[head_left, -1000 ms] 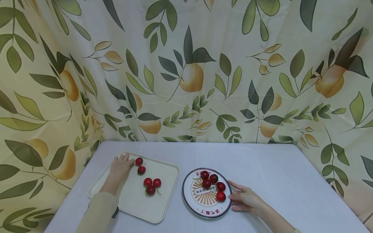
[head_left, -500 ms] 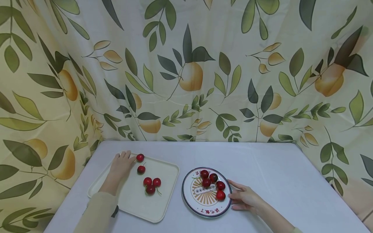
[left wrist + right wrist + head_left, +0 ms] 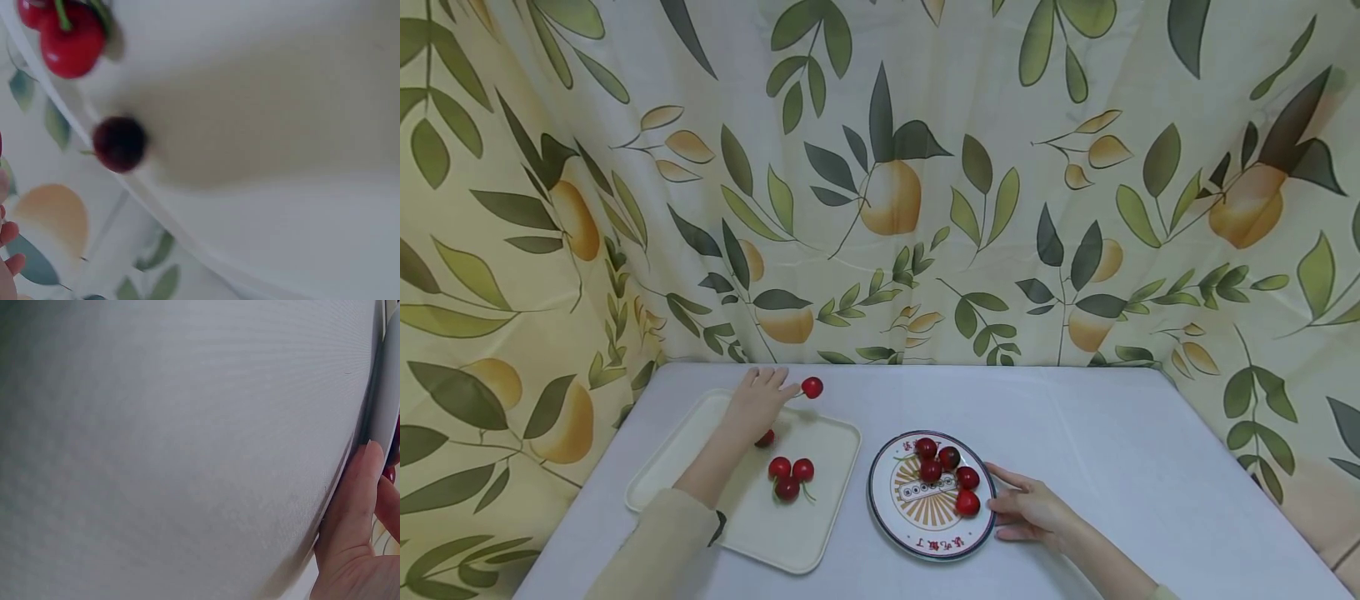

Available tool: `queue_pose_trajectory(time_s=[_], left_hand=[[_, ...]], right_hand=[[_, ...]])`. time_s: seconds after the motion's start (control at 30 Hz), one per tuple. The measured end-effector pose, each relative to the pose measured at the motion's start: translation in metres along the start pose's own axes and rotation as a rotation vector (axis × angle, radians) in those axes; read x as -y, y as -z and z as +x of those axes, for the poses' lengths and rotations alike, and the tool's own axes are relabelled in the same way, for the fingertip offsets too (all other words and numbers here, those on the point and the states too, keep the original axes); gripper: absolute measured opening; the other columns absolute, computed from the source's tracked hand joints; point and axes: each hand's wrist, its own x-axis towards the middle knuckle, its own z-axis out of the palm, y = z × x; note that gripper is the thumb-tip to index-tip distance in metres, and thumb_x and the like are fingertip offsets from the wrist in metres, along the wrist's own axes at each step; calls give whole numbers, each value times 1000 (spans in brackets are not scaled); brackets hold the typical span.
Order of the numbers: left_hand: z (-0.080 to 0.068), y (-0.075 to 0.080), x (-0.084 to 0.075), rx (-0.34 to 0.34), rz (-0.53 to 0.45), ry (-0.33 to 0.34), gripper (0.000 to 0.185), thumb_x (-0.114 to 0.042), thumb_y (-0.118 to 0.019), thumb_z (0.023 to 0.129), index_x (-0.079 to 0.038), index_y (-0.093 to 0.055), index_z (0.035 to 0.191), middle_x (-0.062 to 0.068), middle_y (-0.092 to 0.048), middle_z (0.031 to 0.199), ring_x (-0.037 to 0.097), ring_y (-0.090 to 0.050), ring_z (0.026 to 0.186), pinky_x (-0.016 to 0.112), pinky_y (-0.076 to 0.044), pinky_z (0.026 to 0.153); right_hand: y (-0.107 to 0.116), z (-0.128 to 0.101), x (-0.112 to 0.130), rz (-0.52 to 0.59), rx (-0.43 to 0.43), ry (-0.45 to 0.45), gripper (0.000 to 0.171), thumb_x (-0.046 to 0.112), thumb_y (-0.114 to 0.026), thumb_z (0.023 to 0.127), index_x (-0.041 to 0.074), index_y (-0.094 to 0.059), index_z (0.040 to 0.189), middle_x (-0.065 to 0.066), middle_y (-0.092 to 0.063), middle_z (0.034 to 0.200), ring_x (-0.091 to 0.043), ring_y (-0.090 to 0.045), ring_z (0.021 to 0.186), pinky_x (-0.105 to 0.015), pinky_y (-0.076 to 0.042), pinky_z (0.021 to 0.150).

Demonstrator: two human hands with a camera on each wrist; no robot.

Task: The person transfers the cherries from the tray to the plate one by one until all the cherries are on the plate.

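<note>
My left hand pinches a red cherry by its stem, over the back edge of the cream tray. In the left wrist view its fingers show at the left edge. On the tray sit a group of cherries and a single cherry, partly hidden by the left wrist; it appears dark near the tray's rim as a cherry below. My right hand grips the right rim of the round patterned plate. Several cherries lie on that plate.
Tray and plate stand side by side on a table with a white cloth, a narrow gap between them. A curtain printed with fruit and leaves hangs behind the table and along its left side.
The left hand has lifted the cherry from the tray's back corner and carried it right, past the tray's back edge. The right hand and plate have stayed put.
</note>
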Motion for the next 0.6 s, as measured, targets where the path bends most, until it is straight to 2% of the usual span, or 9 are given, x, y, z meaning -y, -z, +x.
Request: queue_pose_trajectory(time_s=[0.1,0.2,0.27,0.47,0.6], left_hand=[[6,11,-17,-87,17,-88,41,5,-61,80,-19,-56,113,13,-49,122,30,-45,110,48,-33,96],[10,19,-36,-180,64,-161,36,1,-61,81,-21,-56,109,9,-49,117,26,-46,105,45,-36,94],[13,23,-50,-215,102,-194,33,-2,-61,82,-23,-55,108,6,-49,116,24,-47,103,42,-38,93],[19,31,-88,-209,144,-269,32,-10,-62,84,-28,-54,109,2,-49,117,20,-47,104,39,-40,93],[20,36,-111,-166,162,-318,35,-16,-64,84,-31,-52,113,-1,-48,117,17,-46,106,37,-39,95]], right_hand=[[-1,0,0,-4,-14,-9,67,0,-64,79,11,-38,139,-11,-55,85,-18,-60,62,-35,-54,59],[-1,0,1,-12,-24,-14,66,0,-64,79,12,-39,138,-11,-55,85,-18,-60,62,-35,-54,59],[-1,1,1,-15,-27,-15,66,0,-64,79,12,-39,138,-11,-55,84,-18,-60,62,-35,-54,59],[-1,1,0,-11,-17,-6,66,0,-64,79,12,-39,138,-12,-54,87,-18,-61,63,-35,-54,58],[-1,1,0,-18,-25,-13,66,0,-65,79,12,-40,138,-12,-54,89,-19,-61,63,-35,-54,59]])
